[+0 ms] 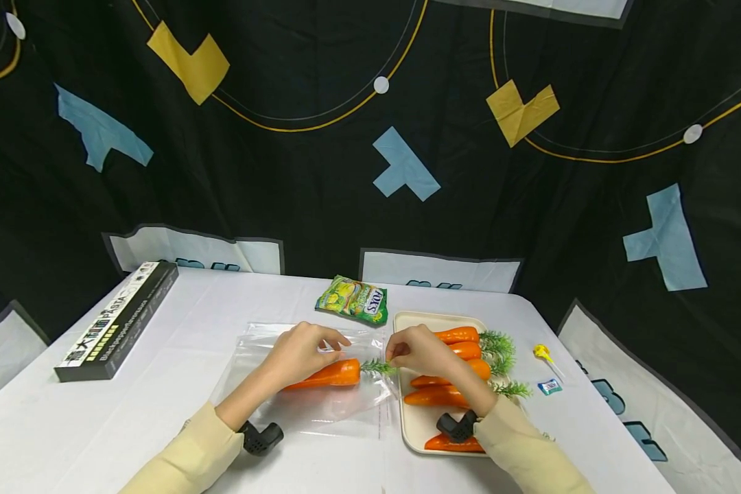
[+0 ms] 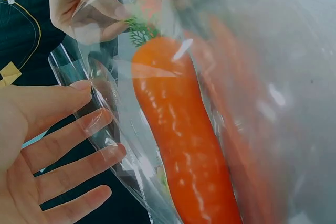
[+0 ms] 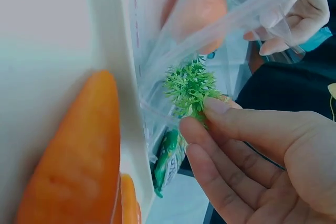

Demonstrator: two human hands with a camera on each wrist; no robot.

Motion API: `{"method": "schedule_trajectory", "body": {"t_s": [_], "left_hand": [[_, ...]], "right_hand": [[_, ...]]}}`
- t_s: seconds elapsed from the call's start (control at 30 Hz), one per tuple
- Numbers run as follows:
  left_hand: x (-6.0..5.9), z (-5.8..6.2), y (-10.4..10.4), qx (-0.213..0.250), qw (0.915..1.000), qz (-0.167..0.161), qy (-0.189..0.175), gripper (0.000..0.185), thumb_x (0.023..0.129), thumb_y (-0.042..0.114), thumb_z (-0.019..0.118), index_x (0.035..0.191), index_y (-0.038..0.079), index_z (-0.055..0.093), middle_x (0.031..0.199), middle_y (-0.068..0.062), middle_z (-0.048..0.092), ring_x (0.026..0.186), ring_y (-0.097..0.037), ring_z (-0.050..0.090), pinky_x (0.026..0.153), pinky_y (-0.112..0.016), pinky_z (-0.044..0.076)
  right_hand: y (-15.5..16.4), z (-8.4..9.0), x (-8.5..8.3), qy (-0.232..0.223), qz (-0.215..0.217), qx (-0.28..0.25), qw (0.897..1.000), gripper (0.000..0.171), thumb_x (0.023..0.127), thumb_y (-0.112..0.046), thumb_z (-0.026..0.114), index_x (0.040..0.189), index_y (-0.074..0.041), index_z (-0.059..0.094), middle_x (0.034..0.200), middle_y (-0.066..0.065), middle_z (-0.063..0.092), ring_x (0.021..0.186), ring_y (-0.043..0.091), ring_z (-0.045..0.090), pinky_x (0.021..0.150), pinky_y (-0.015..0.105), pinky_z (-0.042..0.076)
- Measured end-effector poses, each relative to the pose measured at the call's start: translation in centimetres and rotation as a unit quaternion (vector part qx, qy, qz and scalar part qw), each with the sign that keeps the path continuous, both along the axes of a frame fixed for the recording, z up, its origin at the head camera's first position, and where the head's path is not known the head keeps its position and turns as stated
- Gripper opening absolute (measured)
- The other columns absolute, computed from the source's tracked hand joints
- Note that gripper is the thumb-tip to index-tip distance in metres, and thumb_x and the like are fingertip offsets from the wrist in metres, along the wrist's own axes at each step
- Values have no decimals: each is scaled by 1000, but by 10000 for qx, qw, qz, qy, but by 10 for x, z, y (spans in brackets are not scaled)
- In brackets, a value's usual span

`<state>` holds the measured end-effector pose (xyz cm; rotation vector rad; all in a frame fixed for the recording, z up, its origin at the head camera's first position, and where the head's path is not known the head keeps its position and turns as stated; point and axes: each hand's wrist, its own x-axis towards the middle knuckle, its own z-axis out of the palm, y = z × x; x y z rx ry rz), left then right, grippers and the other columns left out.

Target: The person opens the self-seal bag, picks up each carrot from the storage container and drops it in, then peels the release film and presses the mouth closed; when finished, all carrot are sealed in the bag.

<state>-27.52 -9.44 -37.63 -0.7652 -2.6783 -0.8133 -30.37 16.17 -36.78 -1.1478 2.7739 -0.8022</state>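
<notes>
An orange carrot (image 1: 339, 372) with a leafy green top (image 3: 191, 85) lies inside a clear plastic bag (image 1: 321, 412), its leaves at the bag's mouth. Between thumb and fingertips, my right hand (image 1: 421, 351) pinches the end of these leaves. My left hand (image 1: 302, 353) is above the bag; its fingers (image 2: 73, 171) are spread and fairly straight, the tips touching the clear film near the opening. Right of the bag, a cream tray (image 1: 410, 432) holds several more carrots (image 1: 438, 396), partly hidden by my right hand and forearm.
Behind the bag lies a green snack packet (image 1: 352, 300). A long black pasta box (image 1: 120, 322) sits at the left of the white table (image 1: 160, 398). Right of the tray are a yellow lollipop (image 1: 542, 353) and a small blue-green wrapped packet (image 1: 549, 387).
</notes>
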Motion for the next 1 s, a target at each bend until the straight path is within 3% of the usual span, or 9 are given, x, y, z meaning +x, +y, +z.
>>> {"method": "schedule_trajectory", "body": {"t_s": [0.3, 0.73, 1.0], "left_hand": [[0, 1, 1, -4, 10000, 17, -95, 15, 83, 15, 75, 95, 23, 77, 79, 13, 69, 80, -17, 64, 66, -33, 51], [1, 0, 2, -82, 10000, -22, 16, 15, 82, 19, 76, 96, 23, 76, 78, 15, 68, 79, -16, 65, 62, -32, 50], [0, 0, 2, -115, 9999, -12, -23, 15, 83, 20, 76, 97, 22, 76, 79, 14, 69, 79, -16, 65, 62, -32, 50]], "right_hand": [[-12, -1, -2, -176, -123, 111, 9997, 13, 81, 4, 73, 77, -8, 69, 71, -4, 65, 64, 7, 55, 64, 21, 51], [-27, -3, -4, -64, 282, -35, 9996, 10, 82, 4, 72, 78, -5, 71, 73, 0, 69, 64, 3, 60, 64, 18, 51], [-26, -6, -3, -133, 249, -17, 9996, 3, 84, -1, 73, 84, -4, 74, 78, 2, 72, 69, 5, 64, 66, 19, 52]]}}
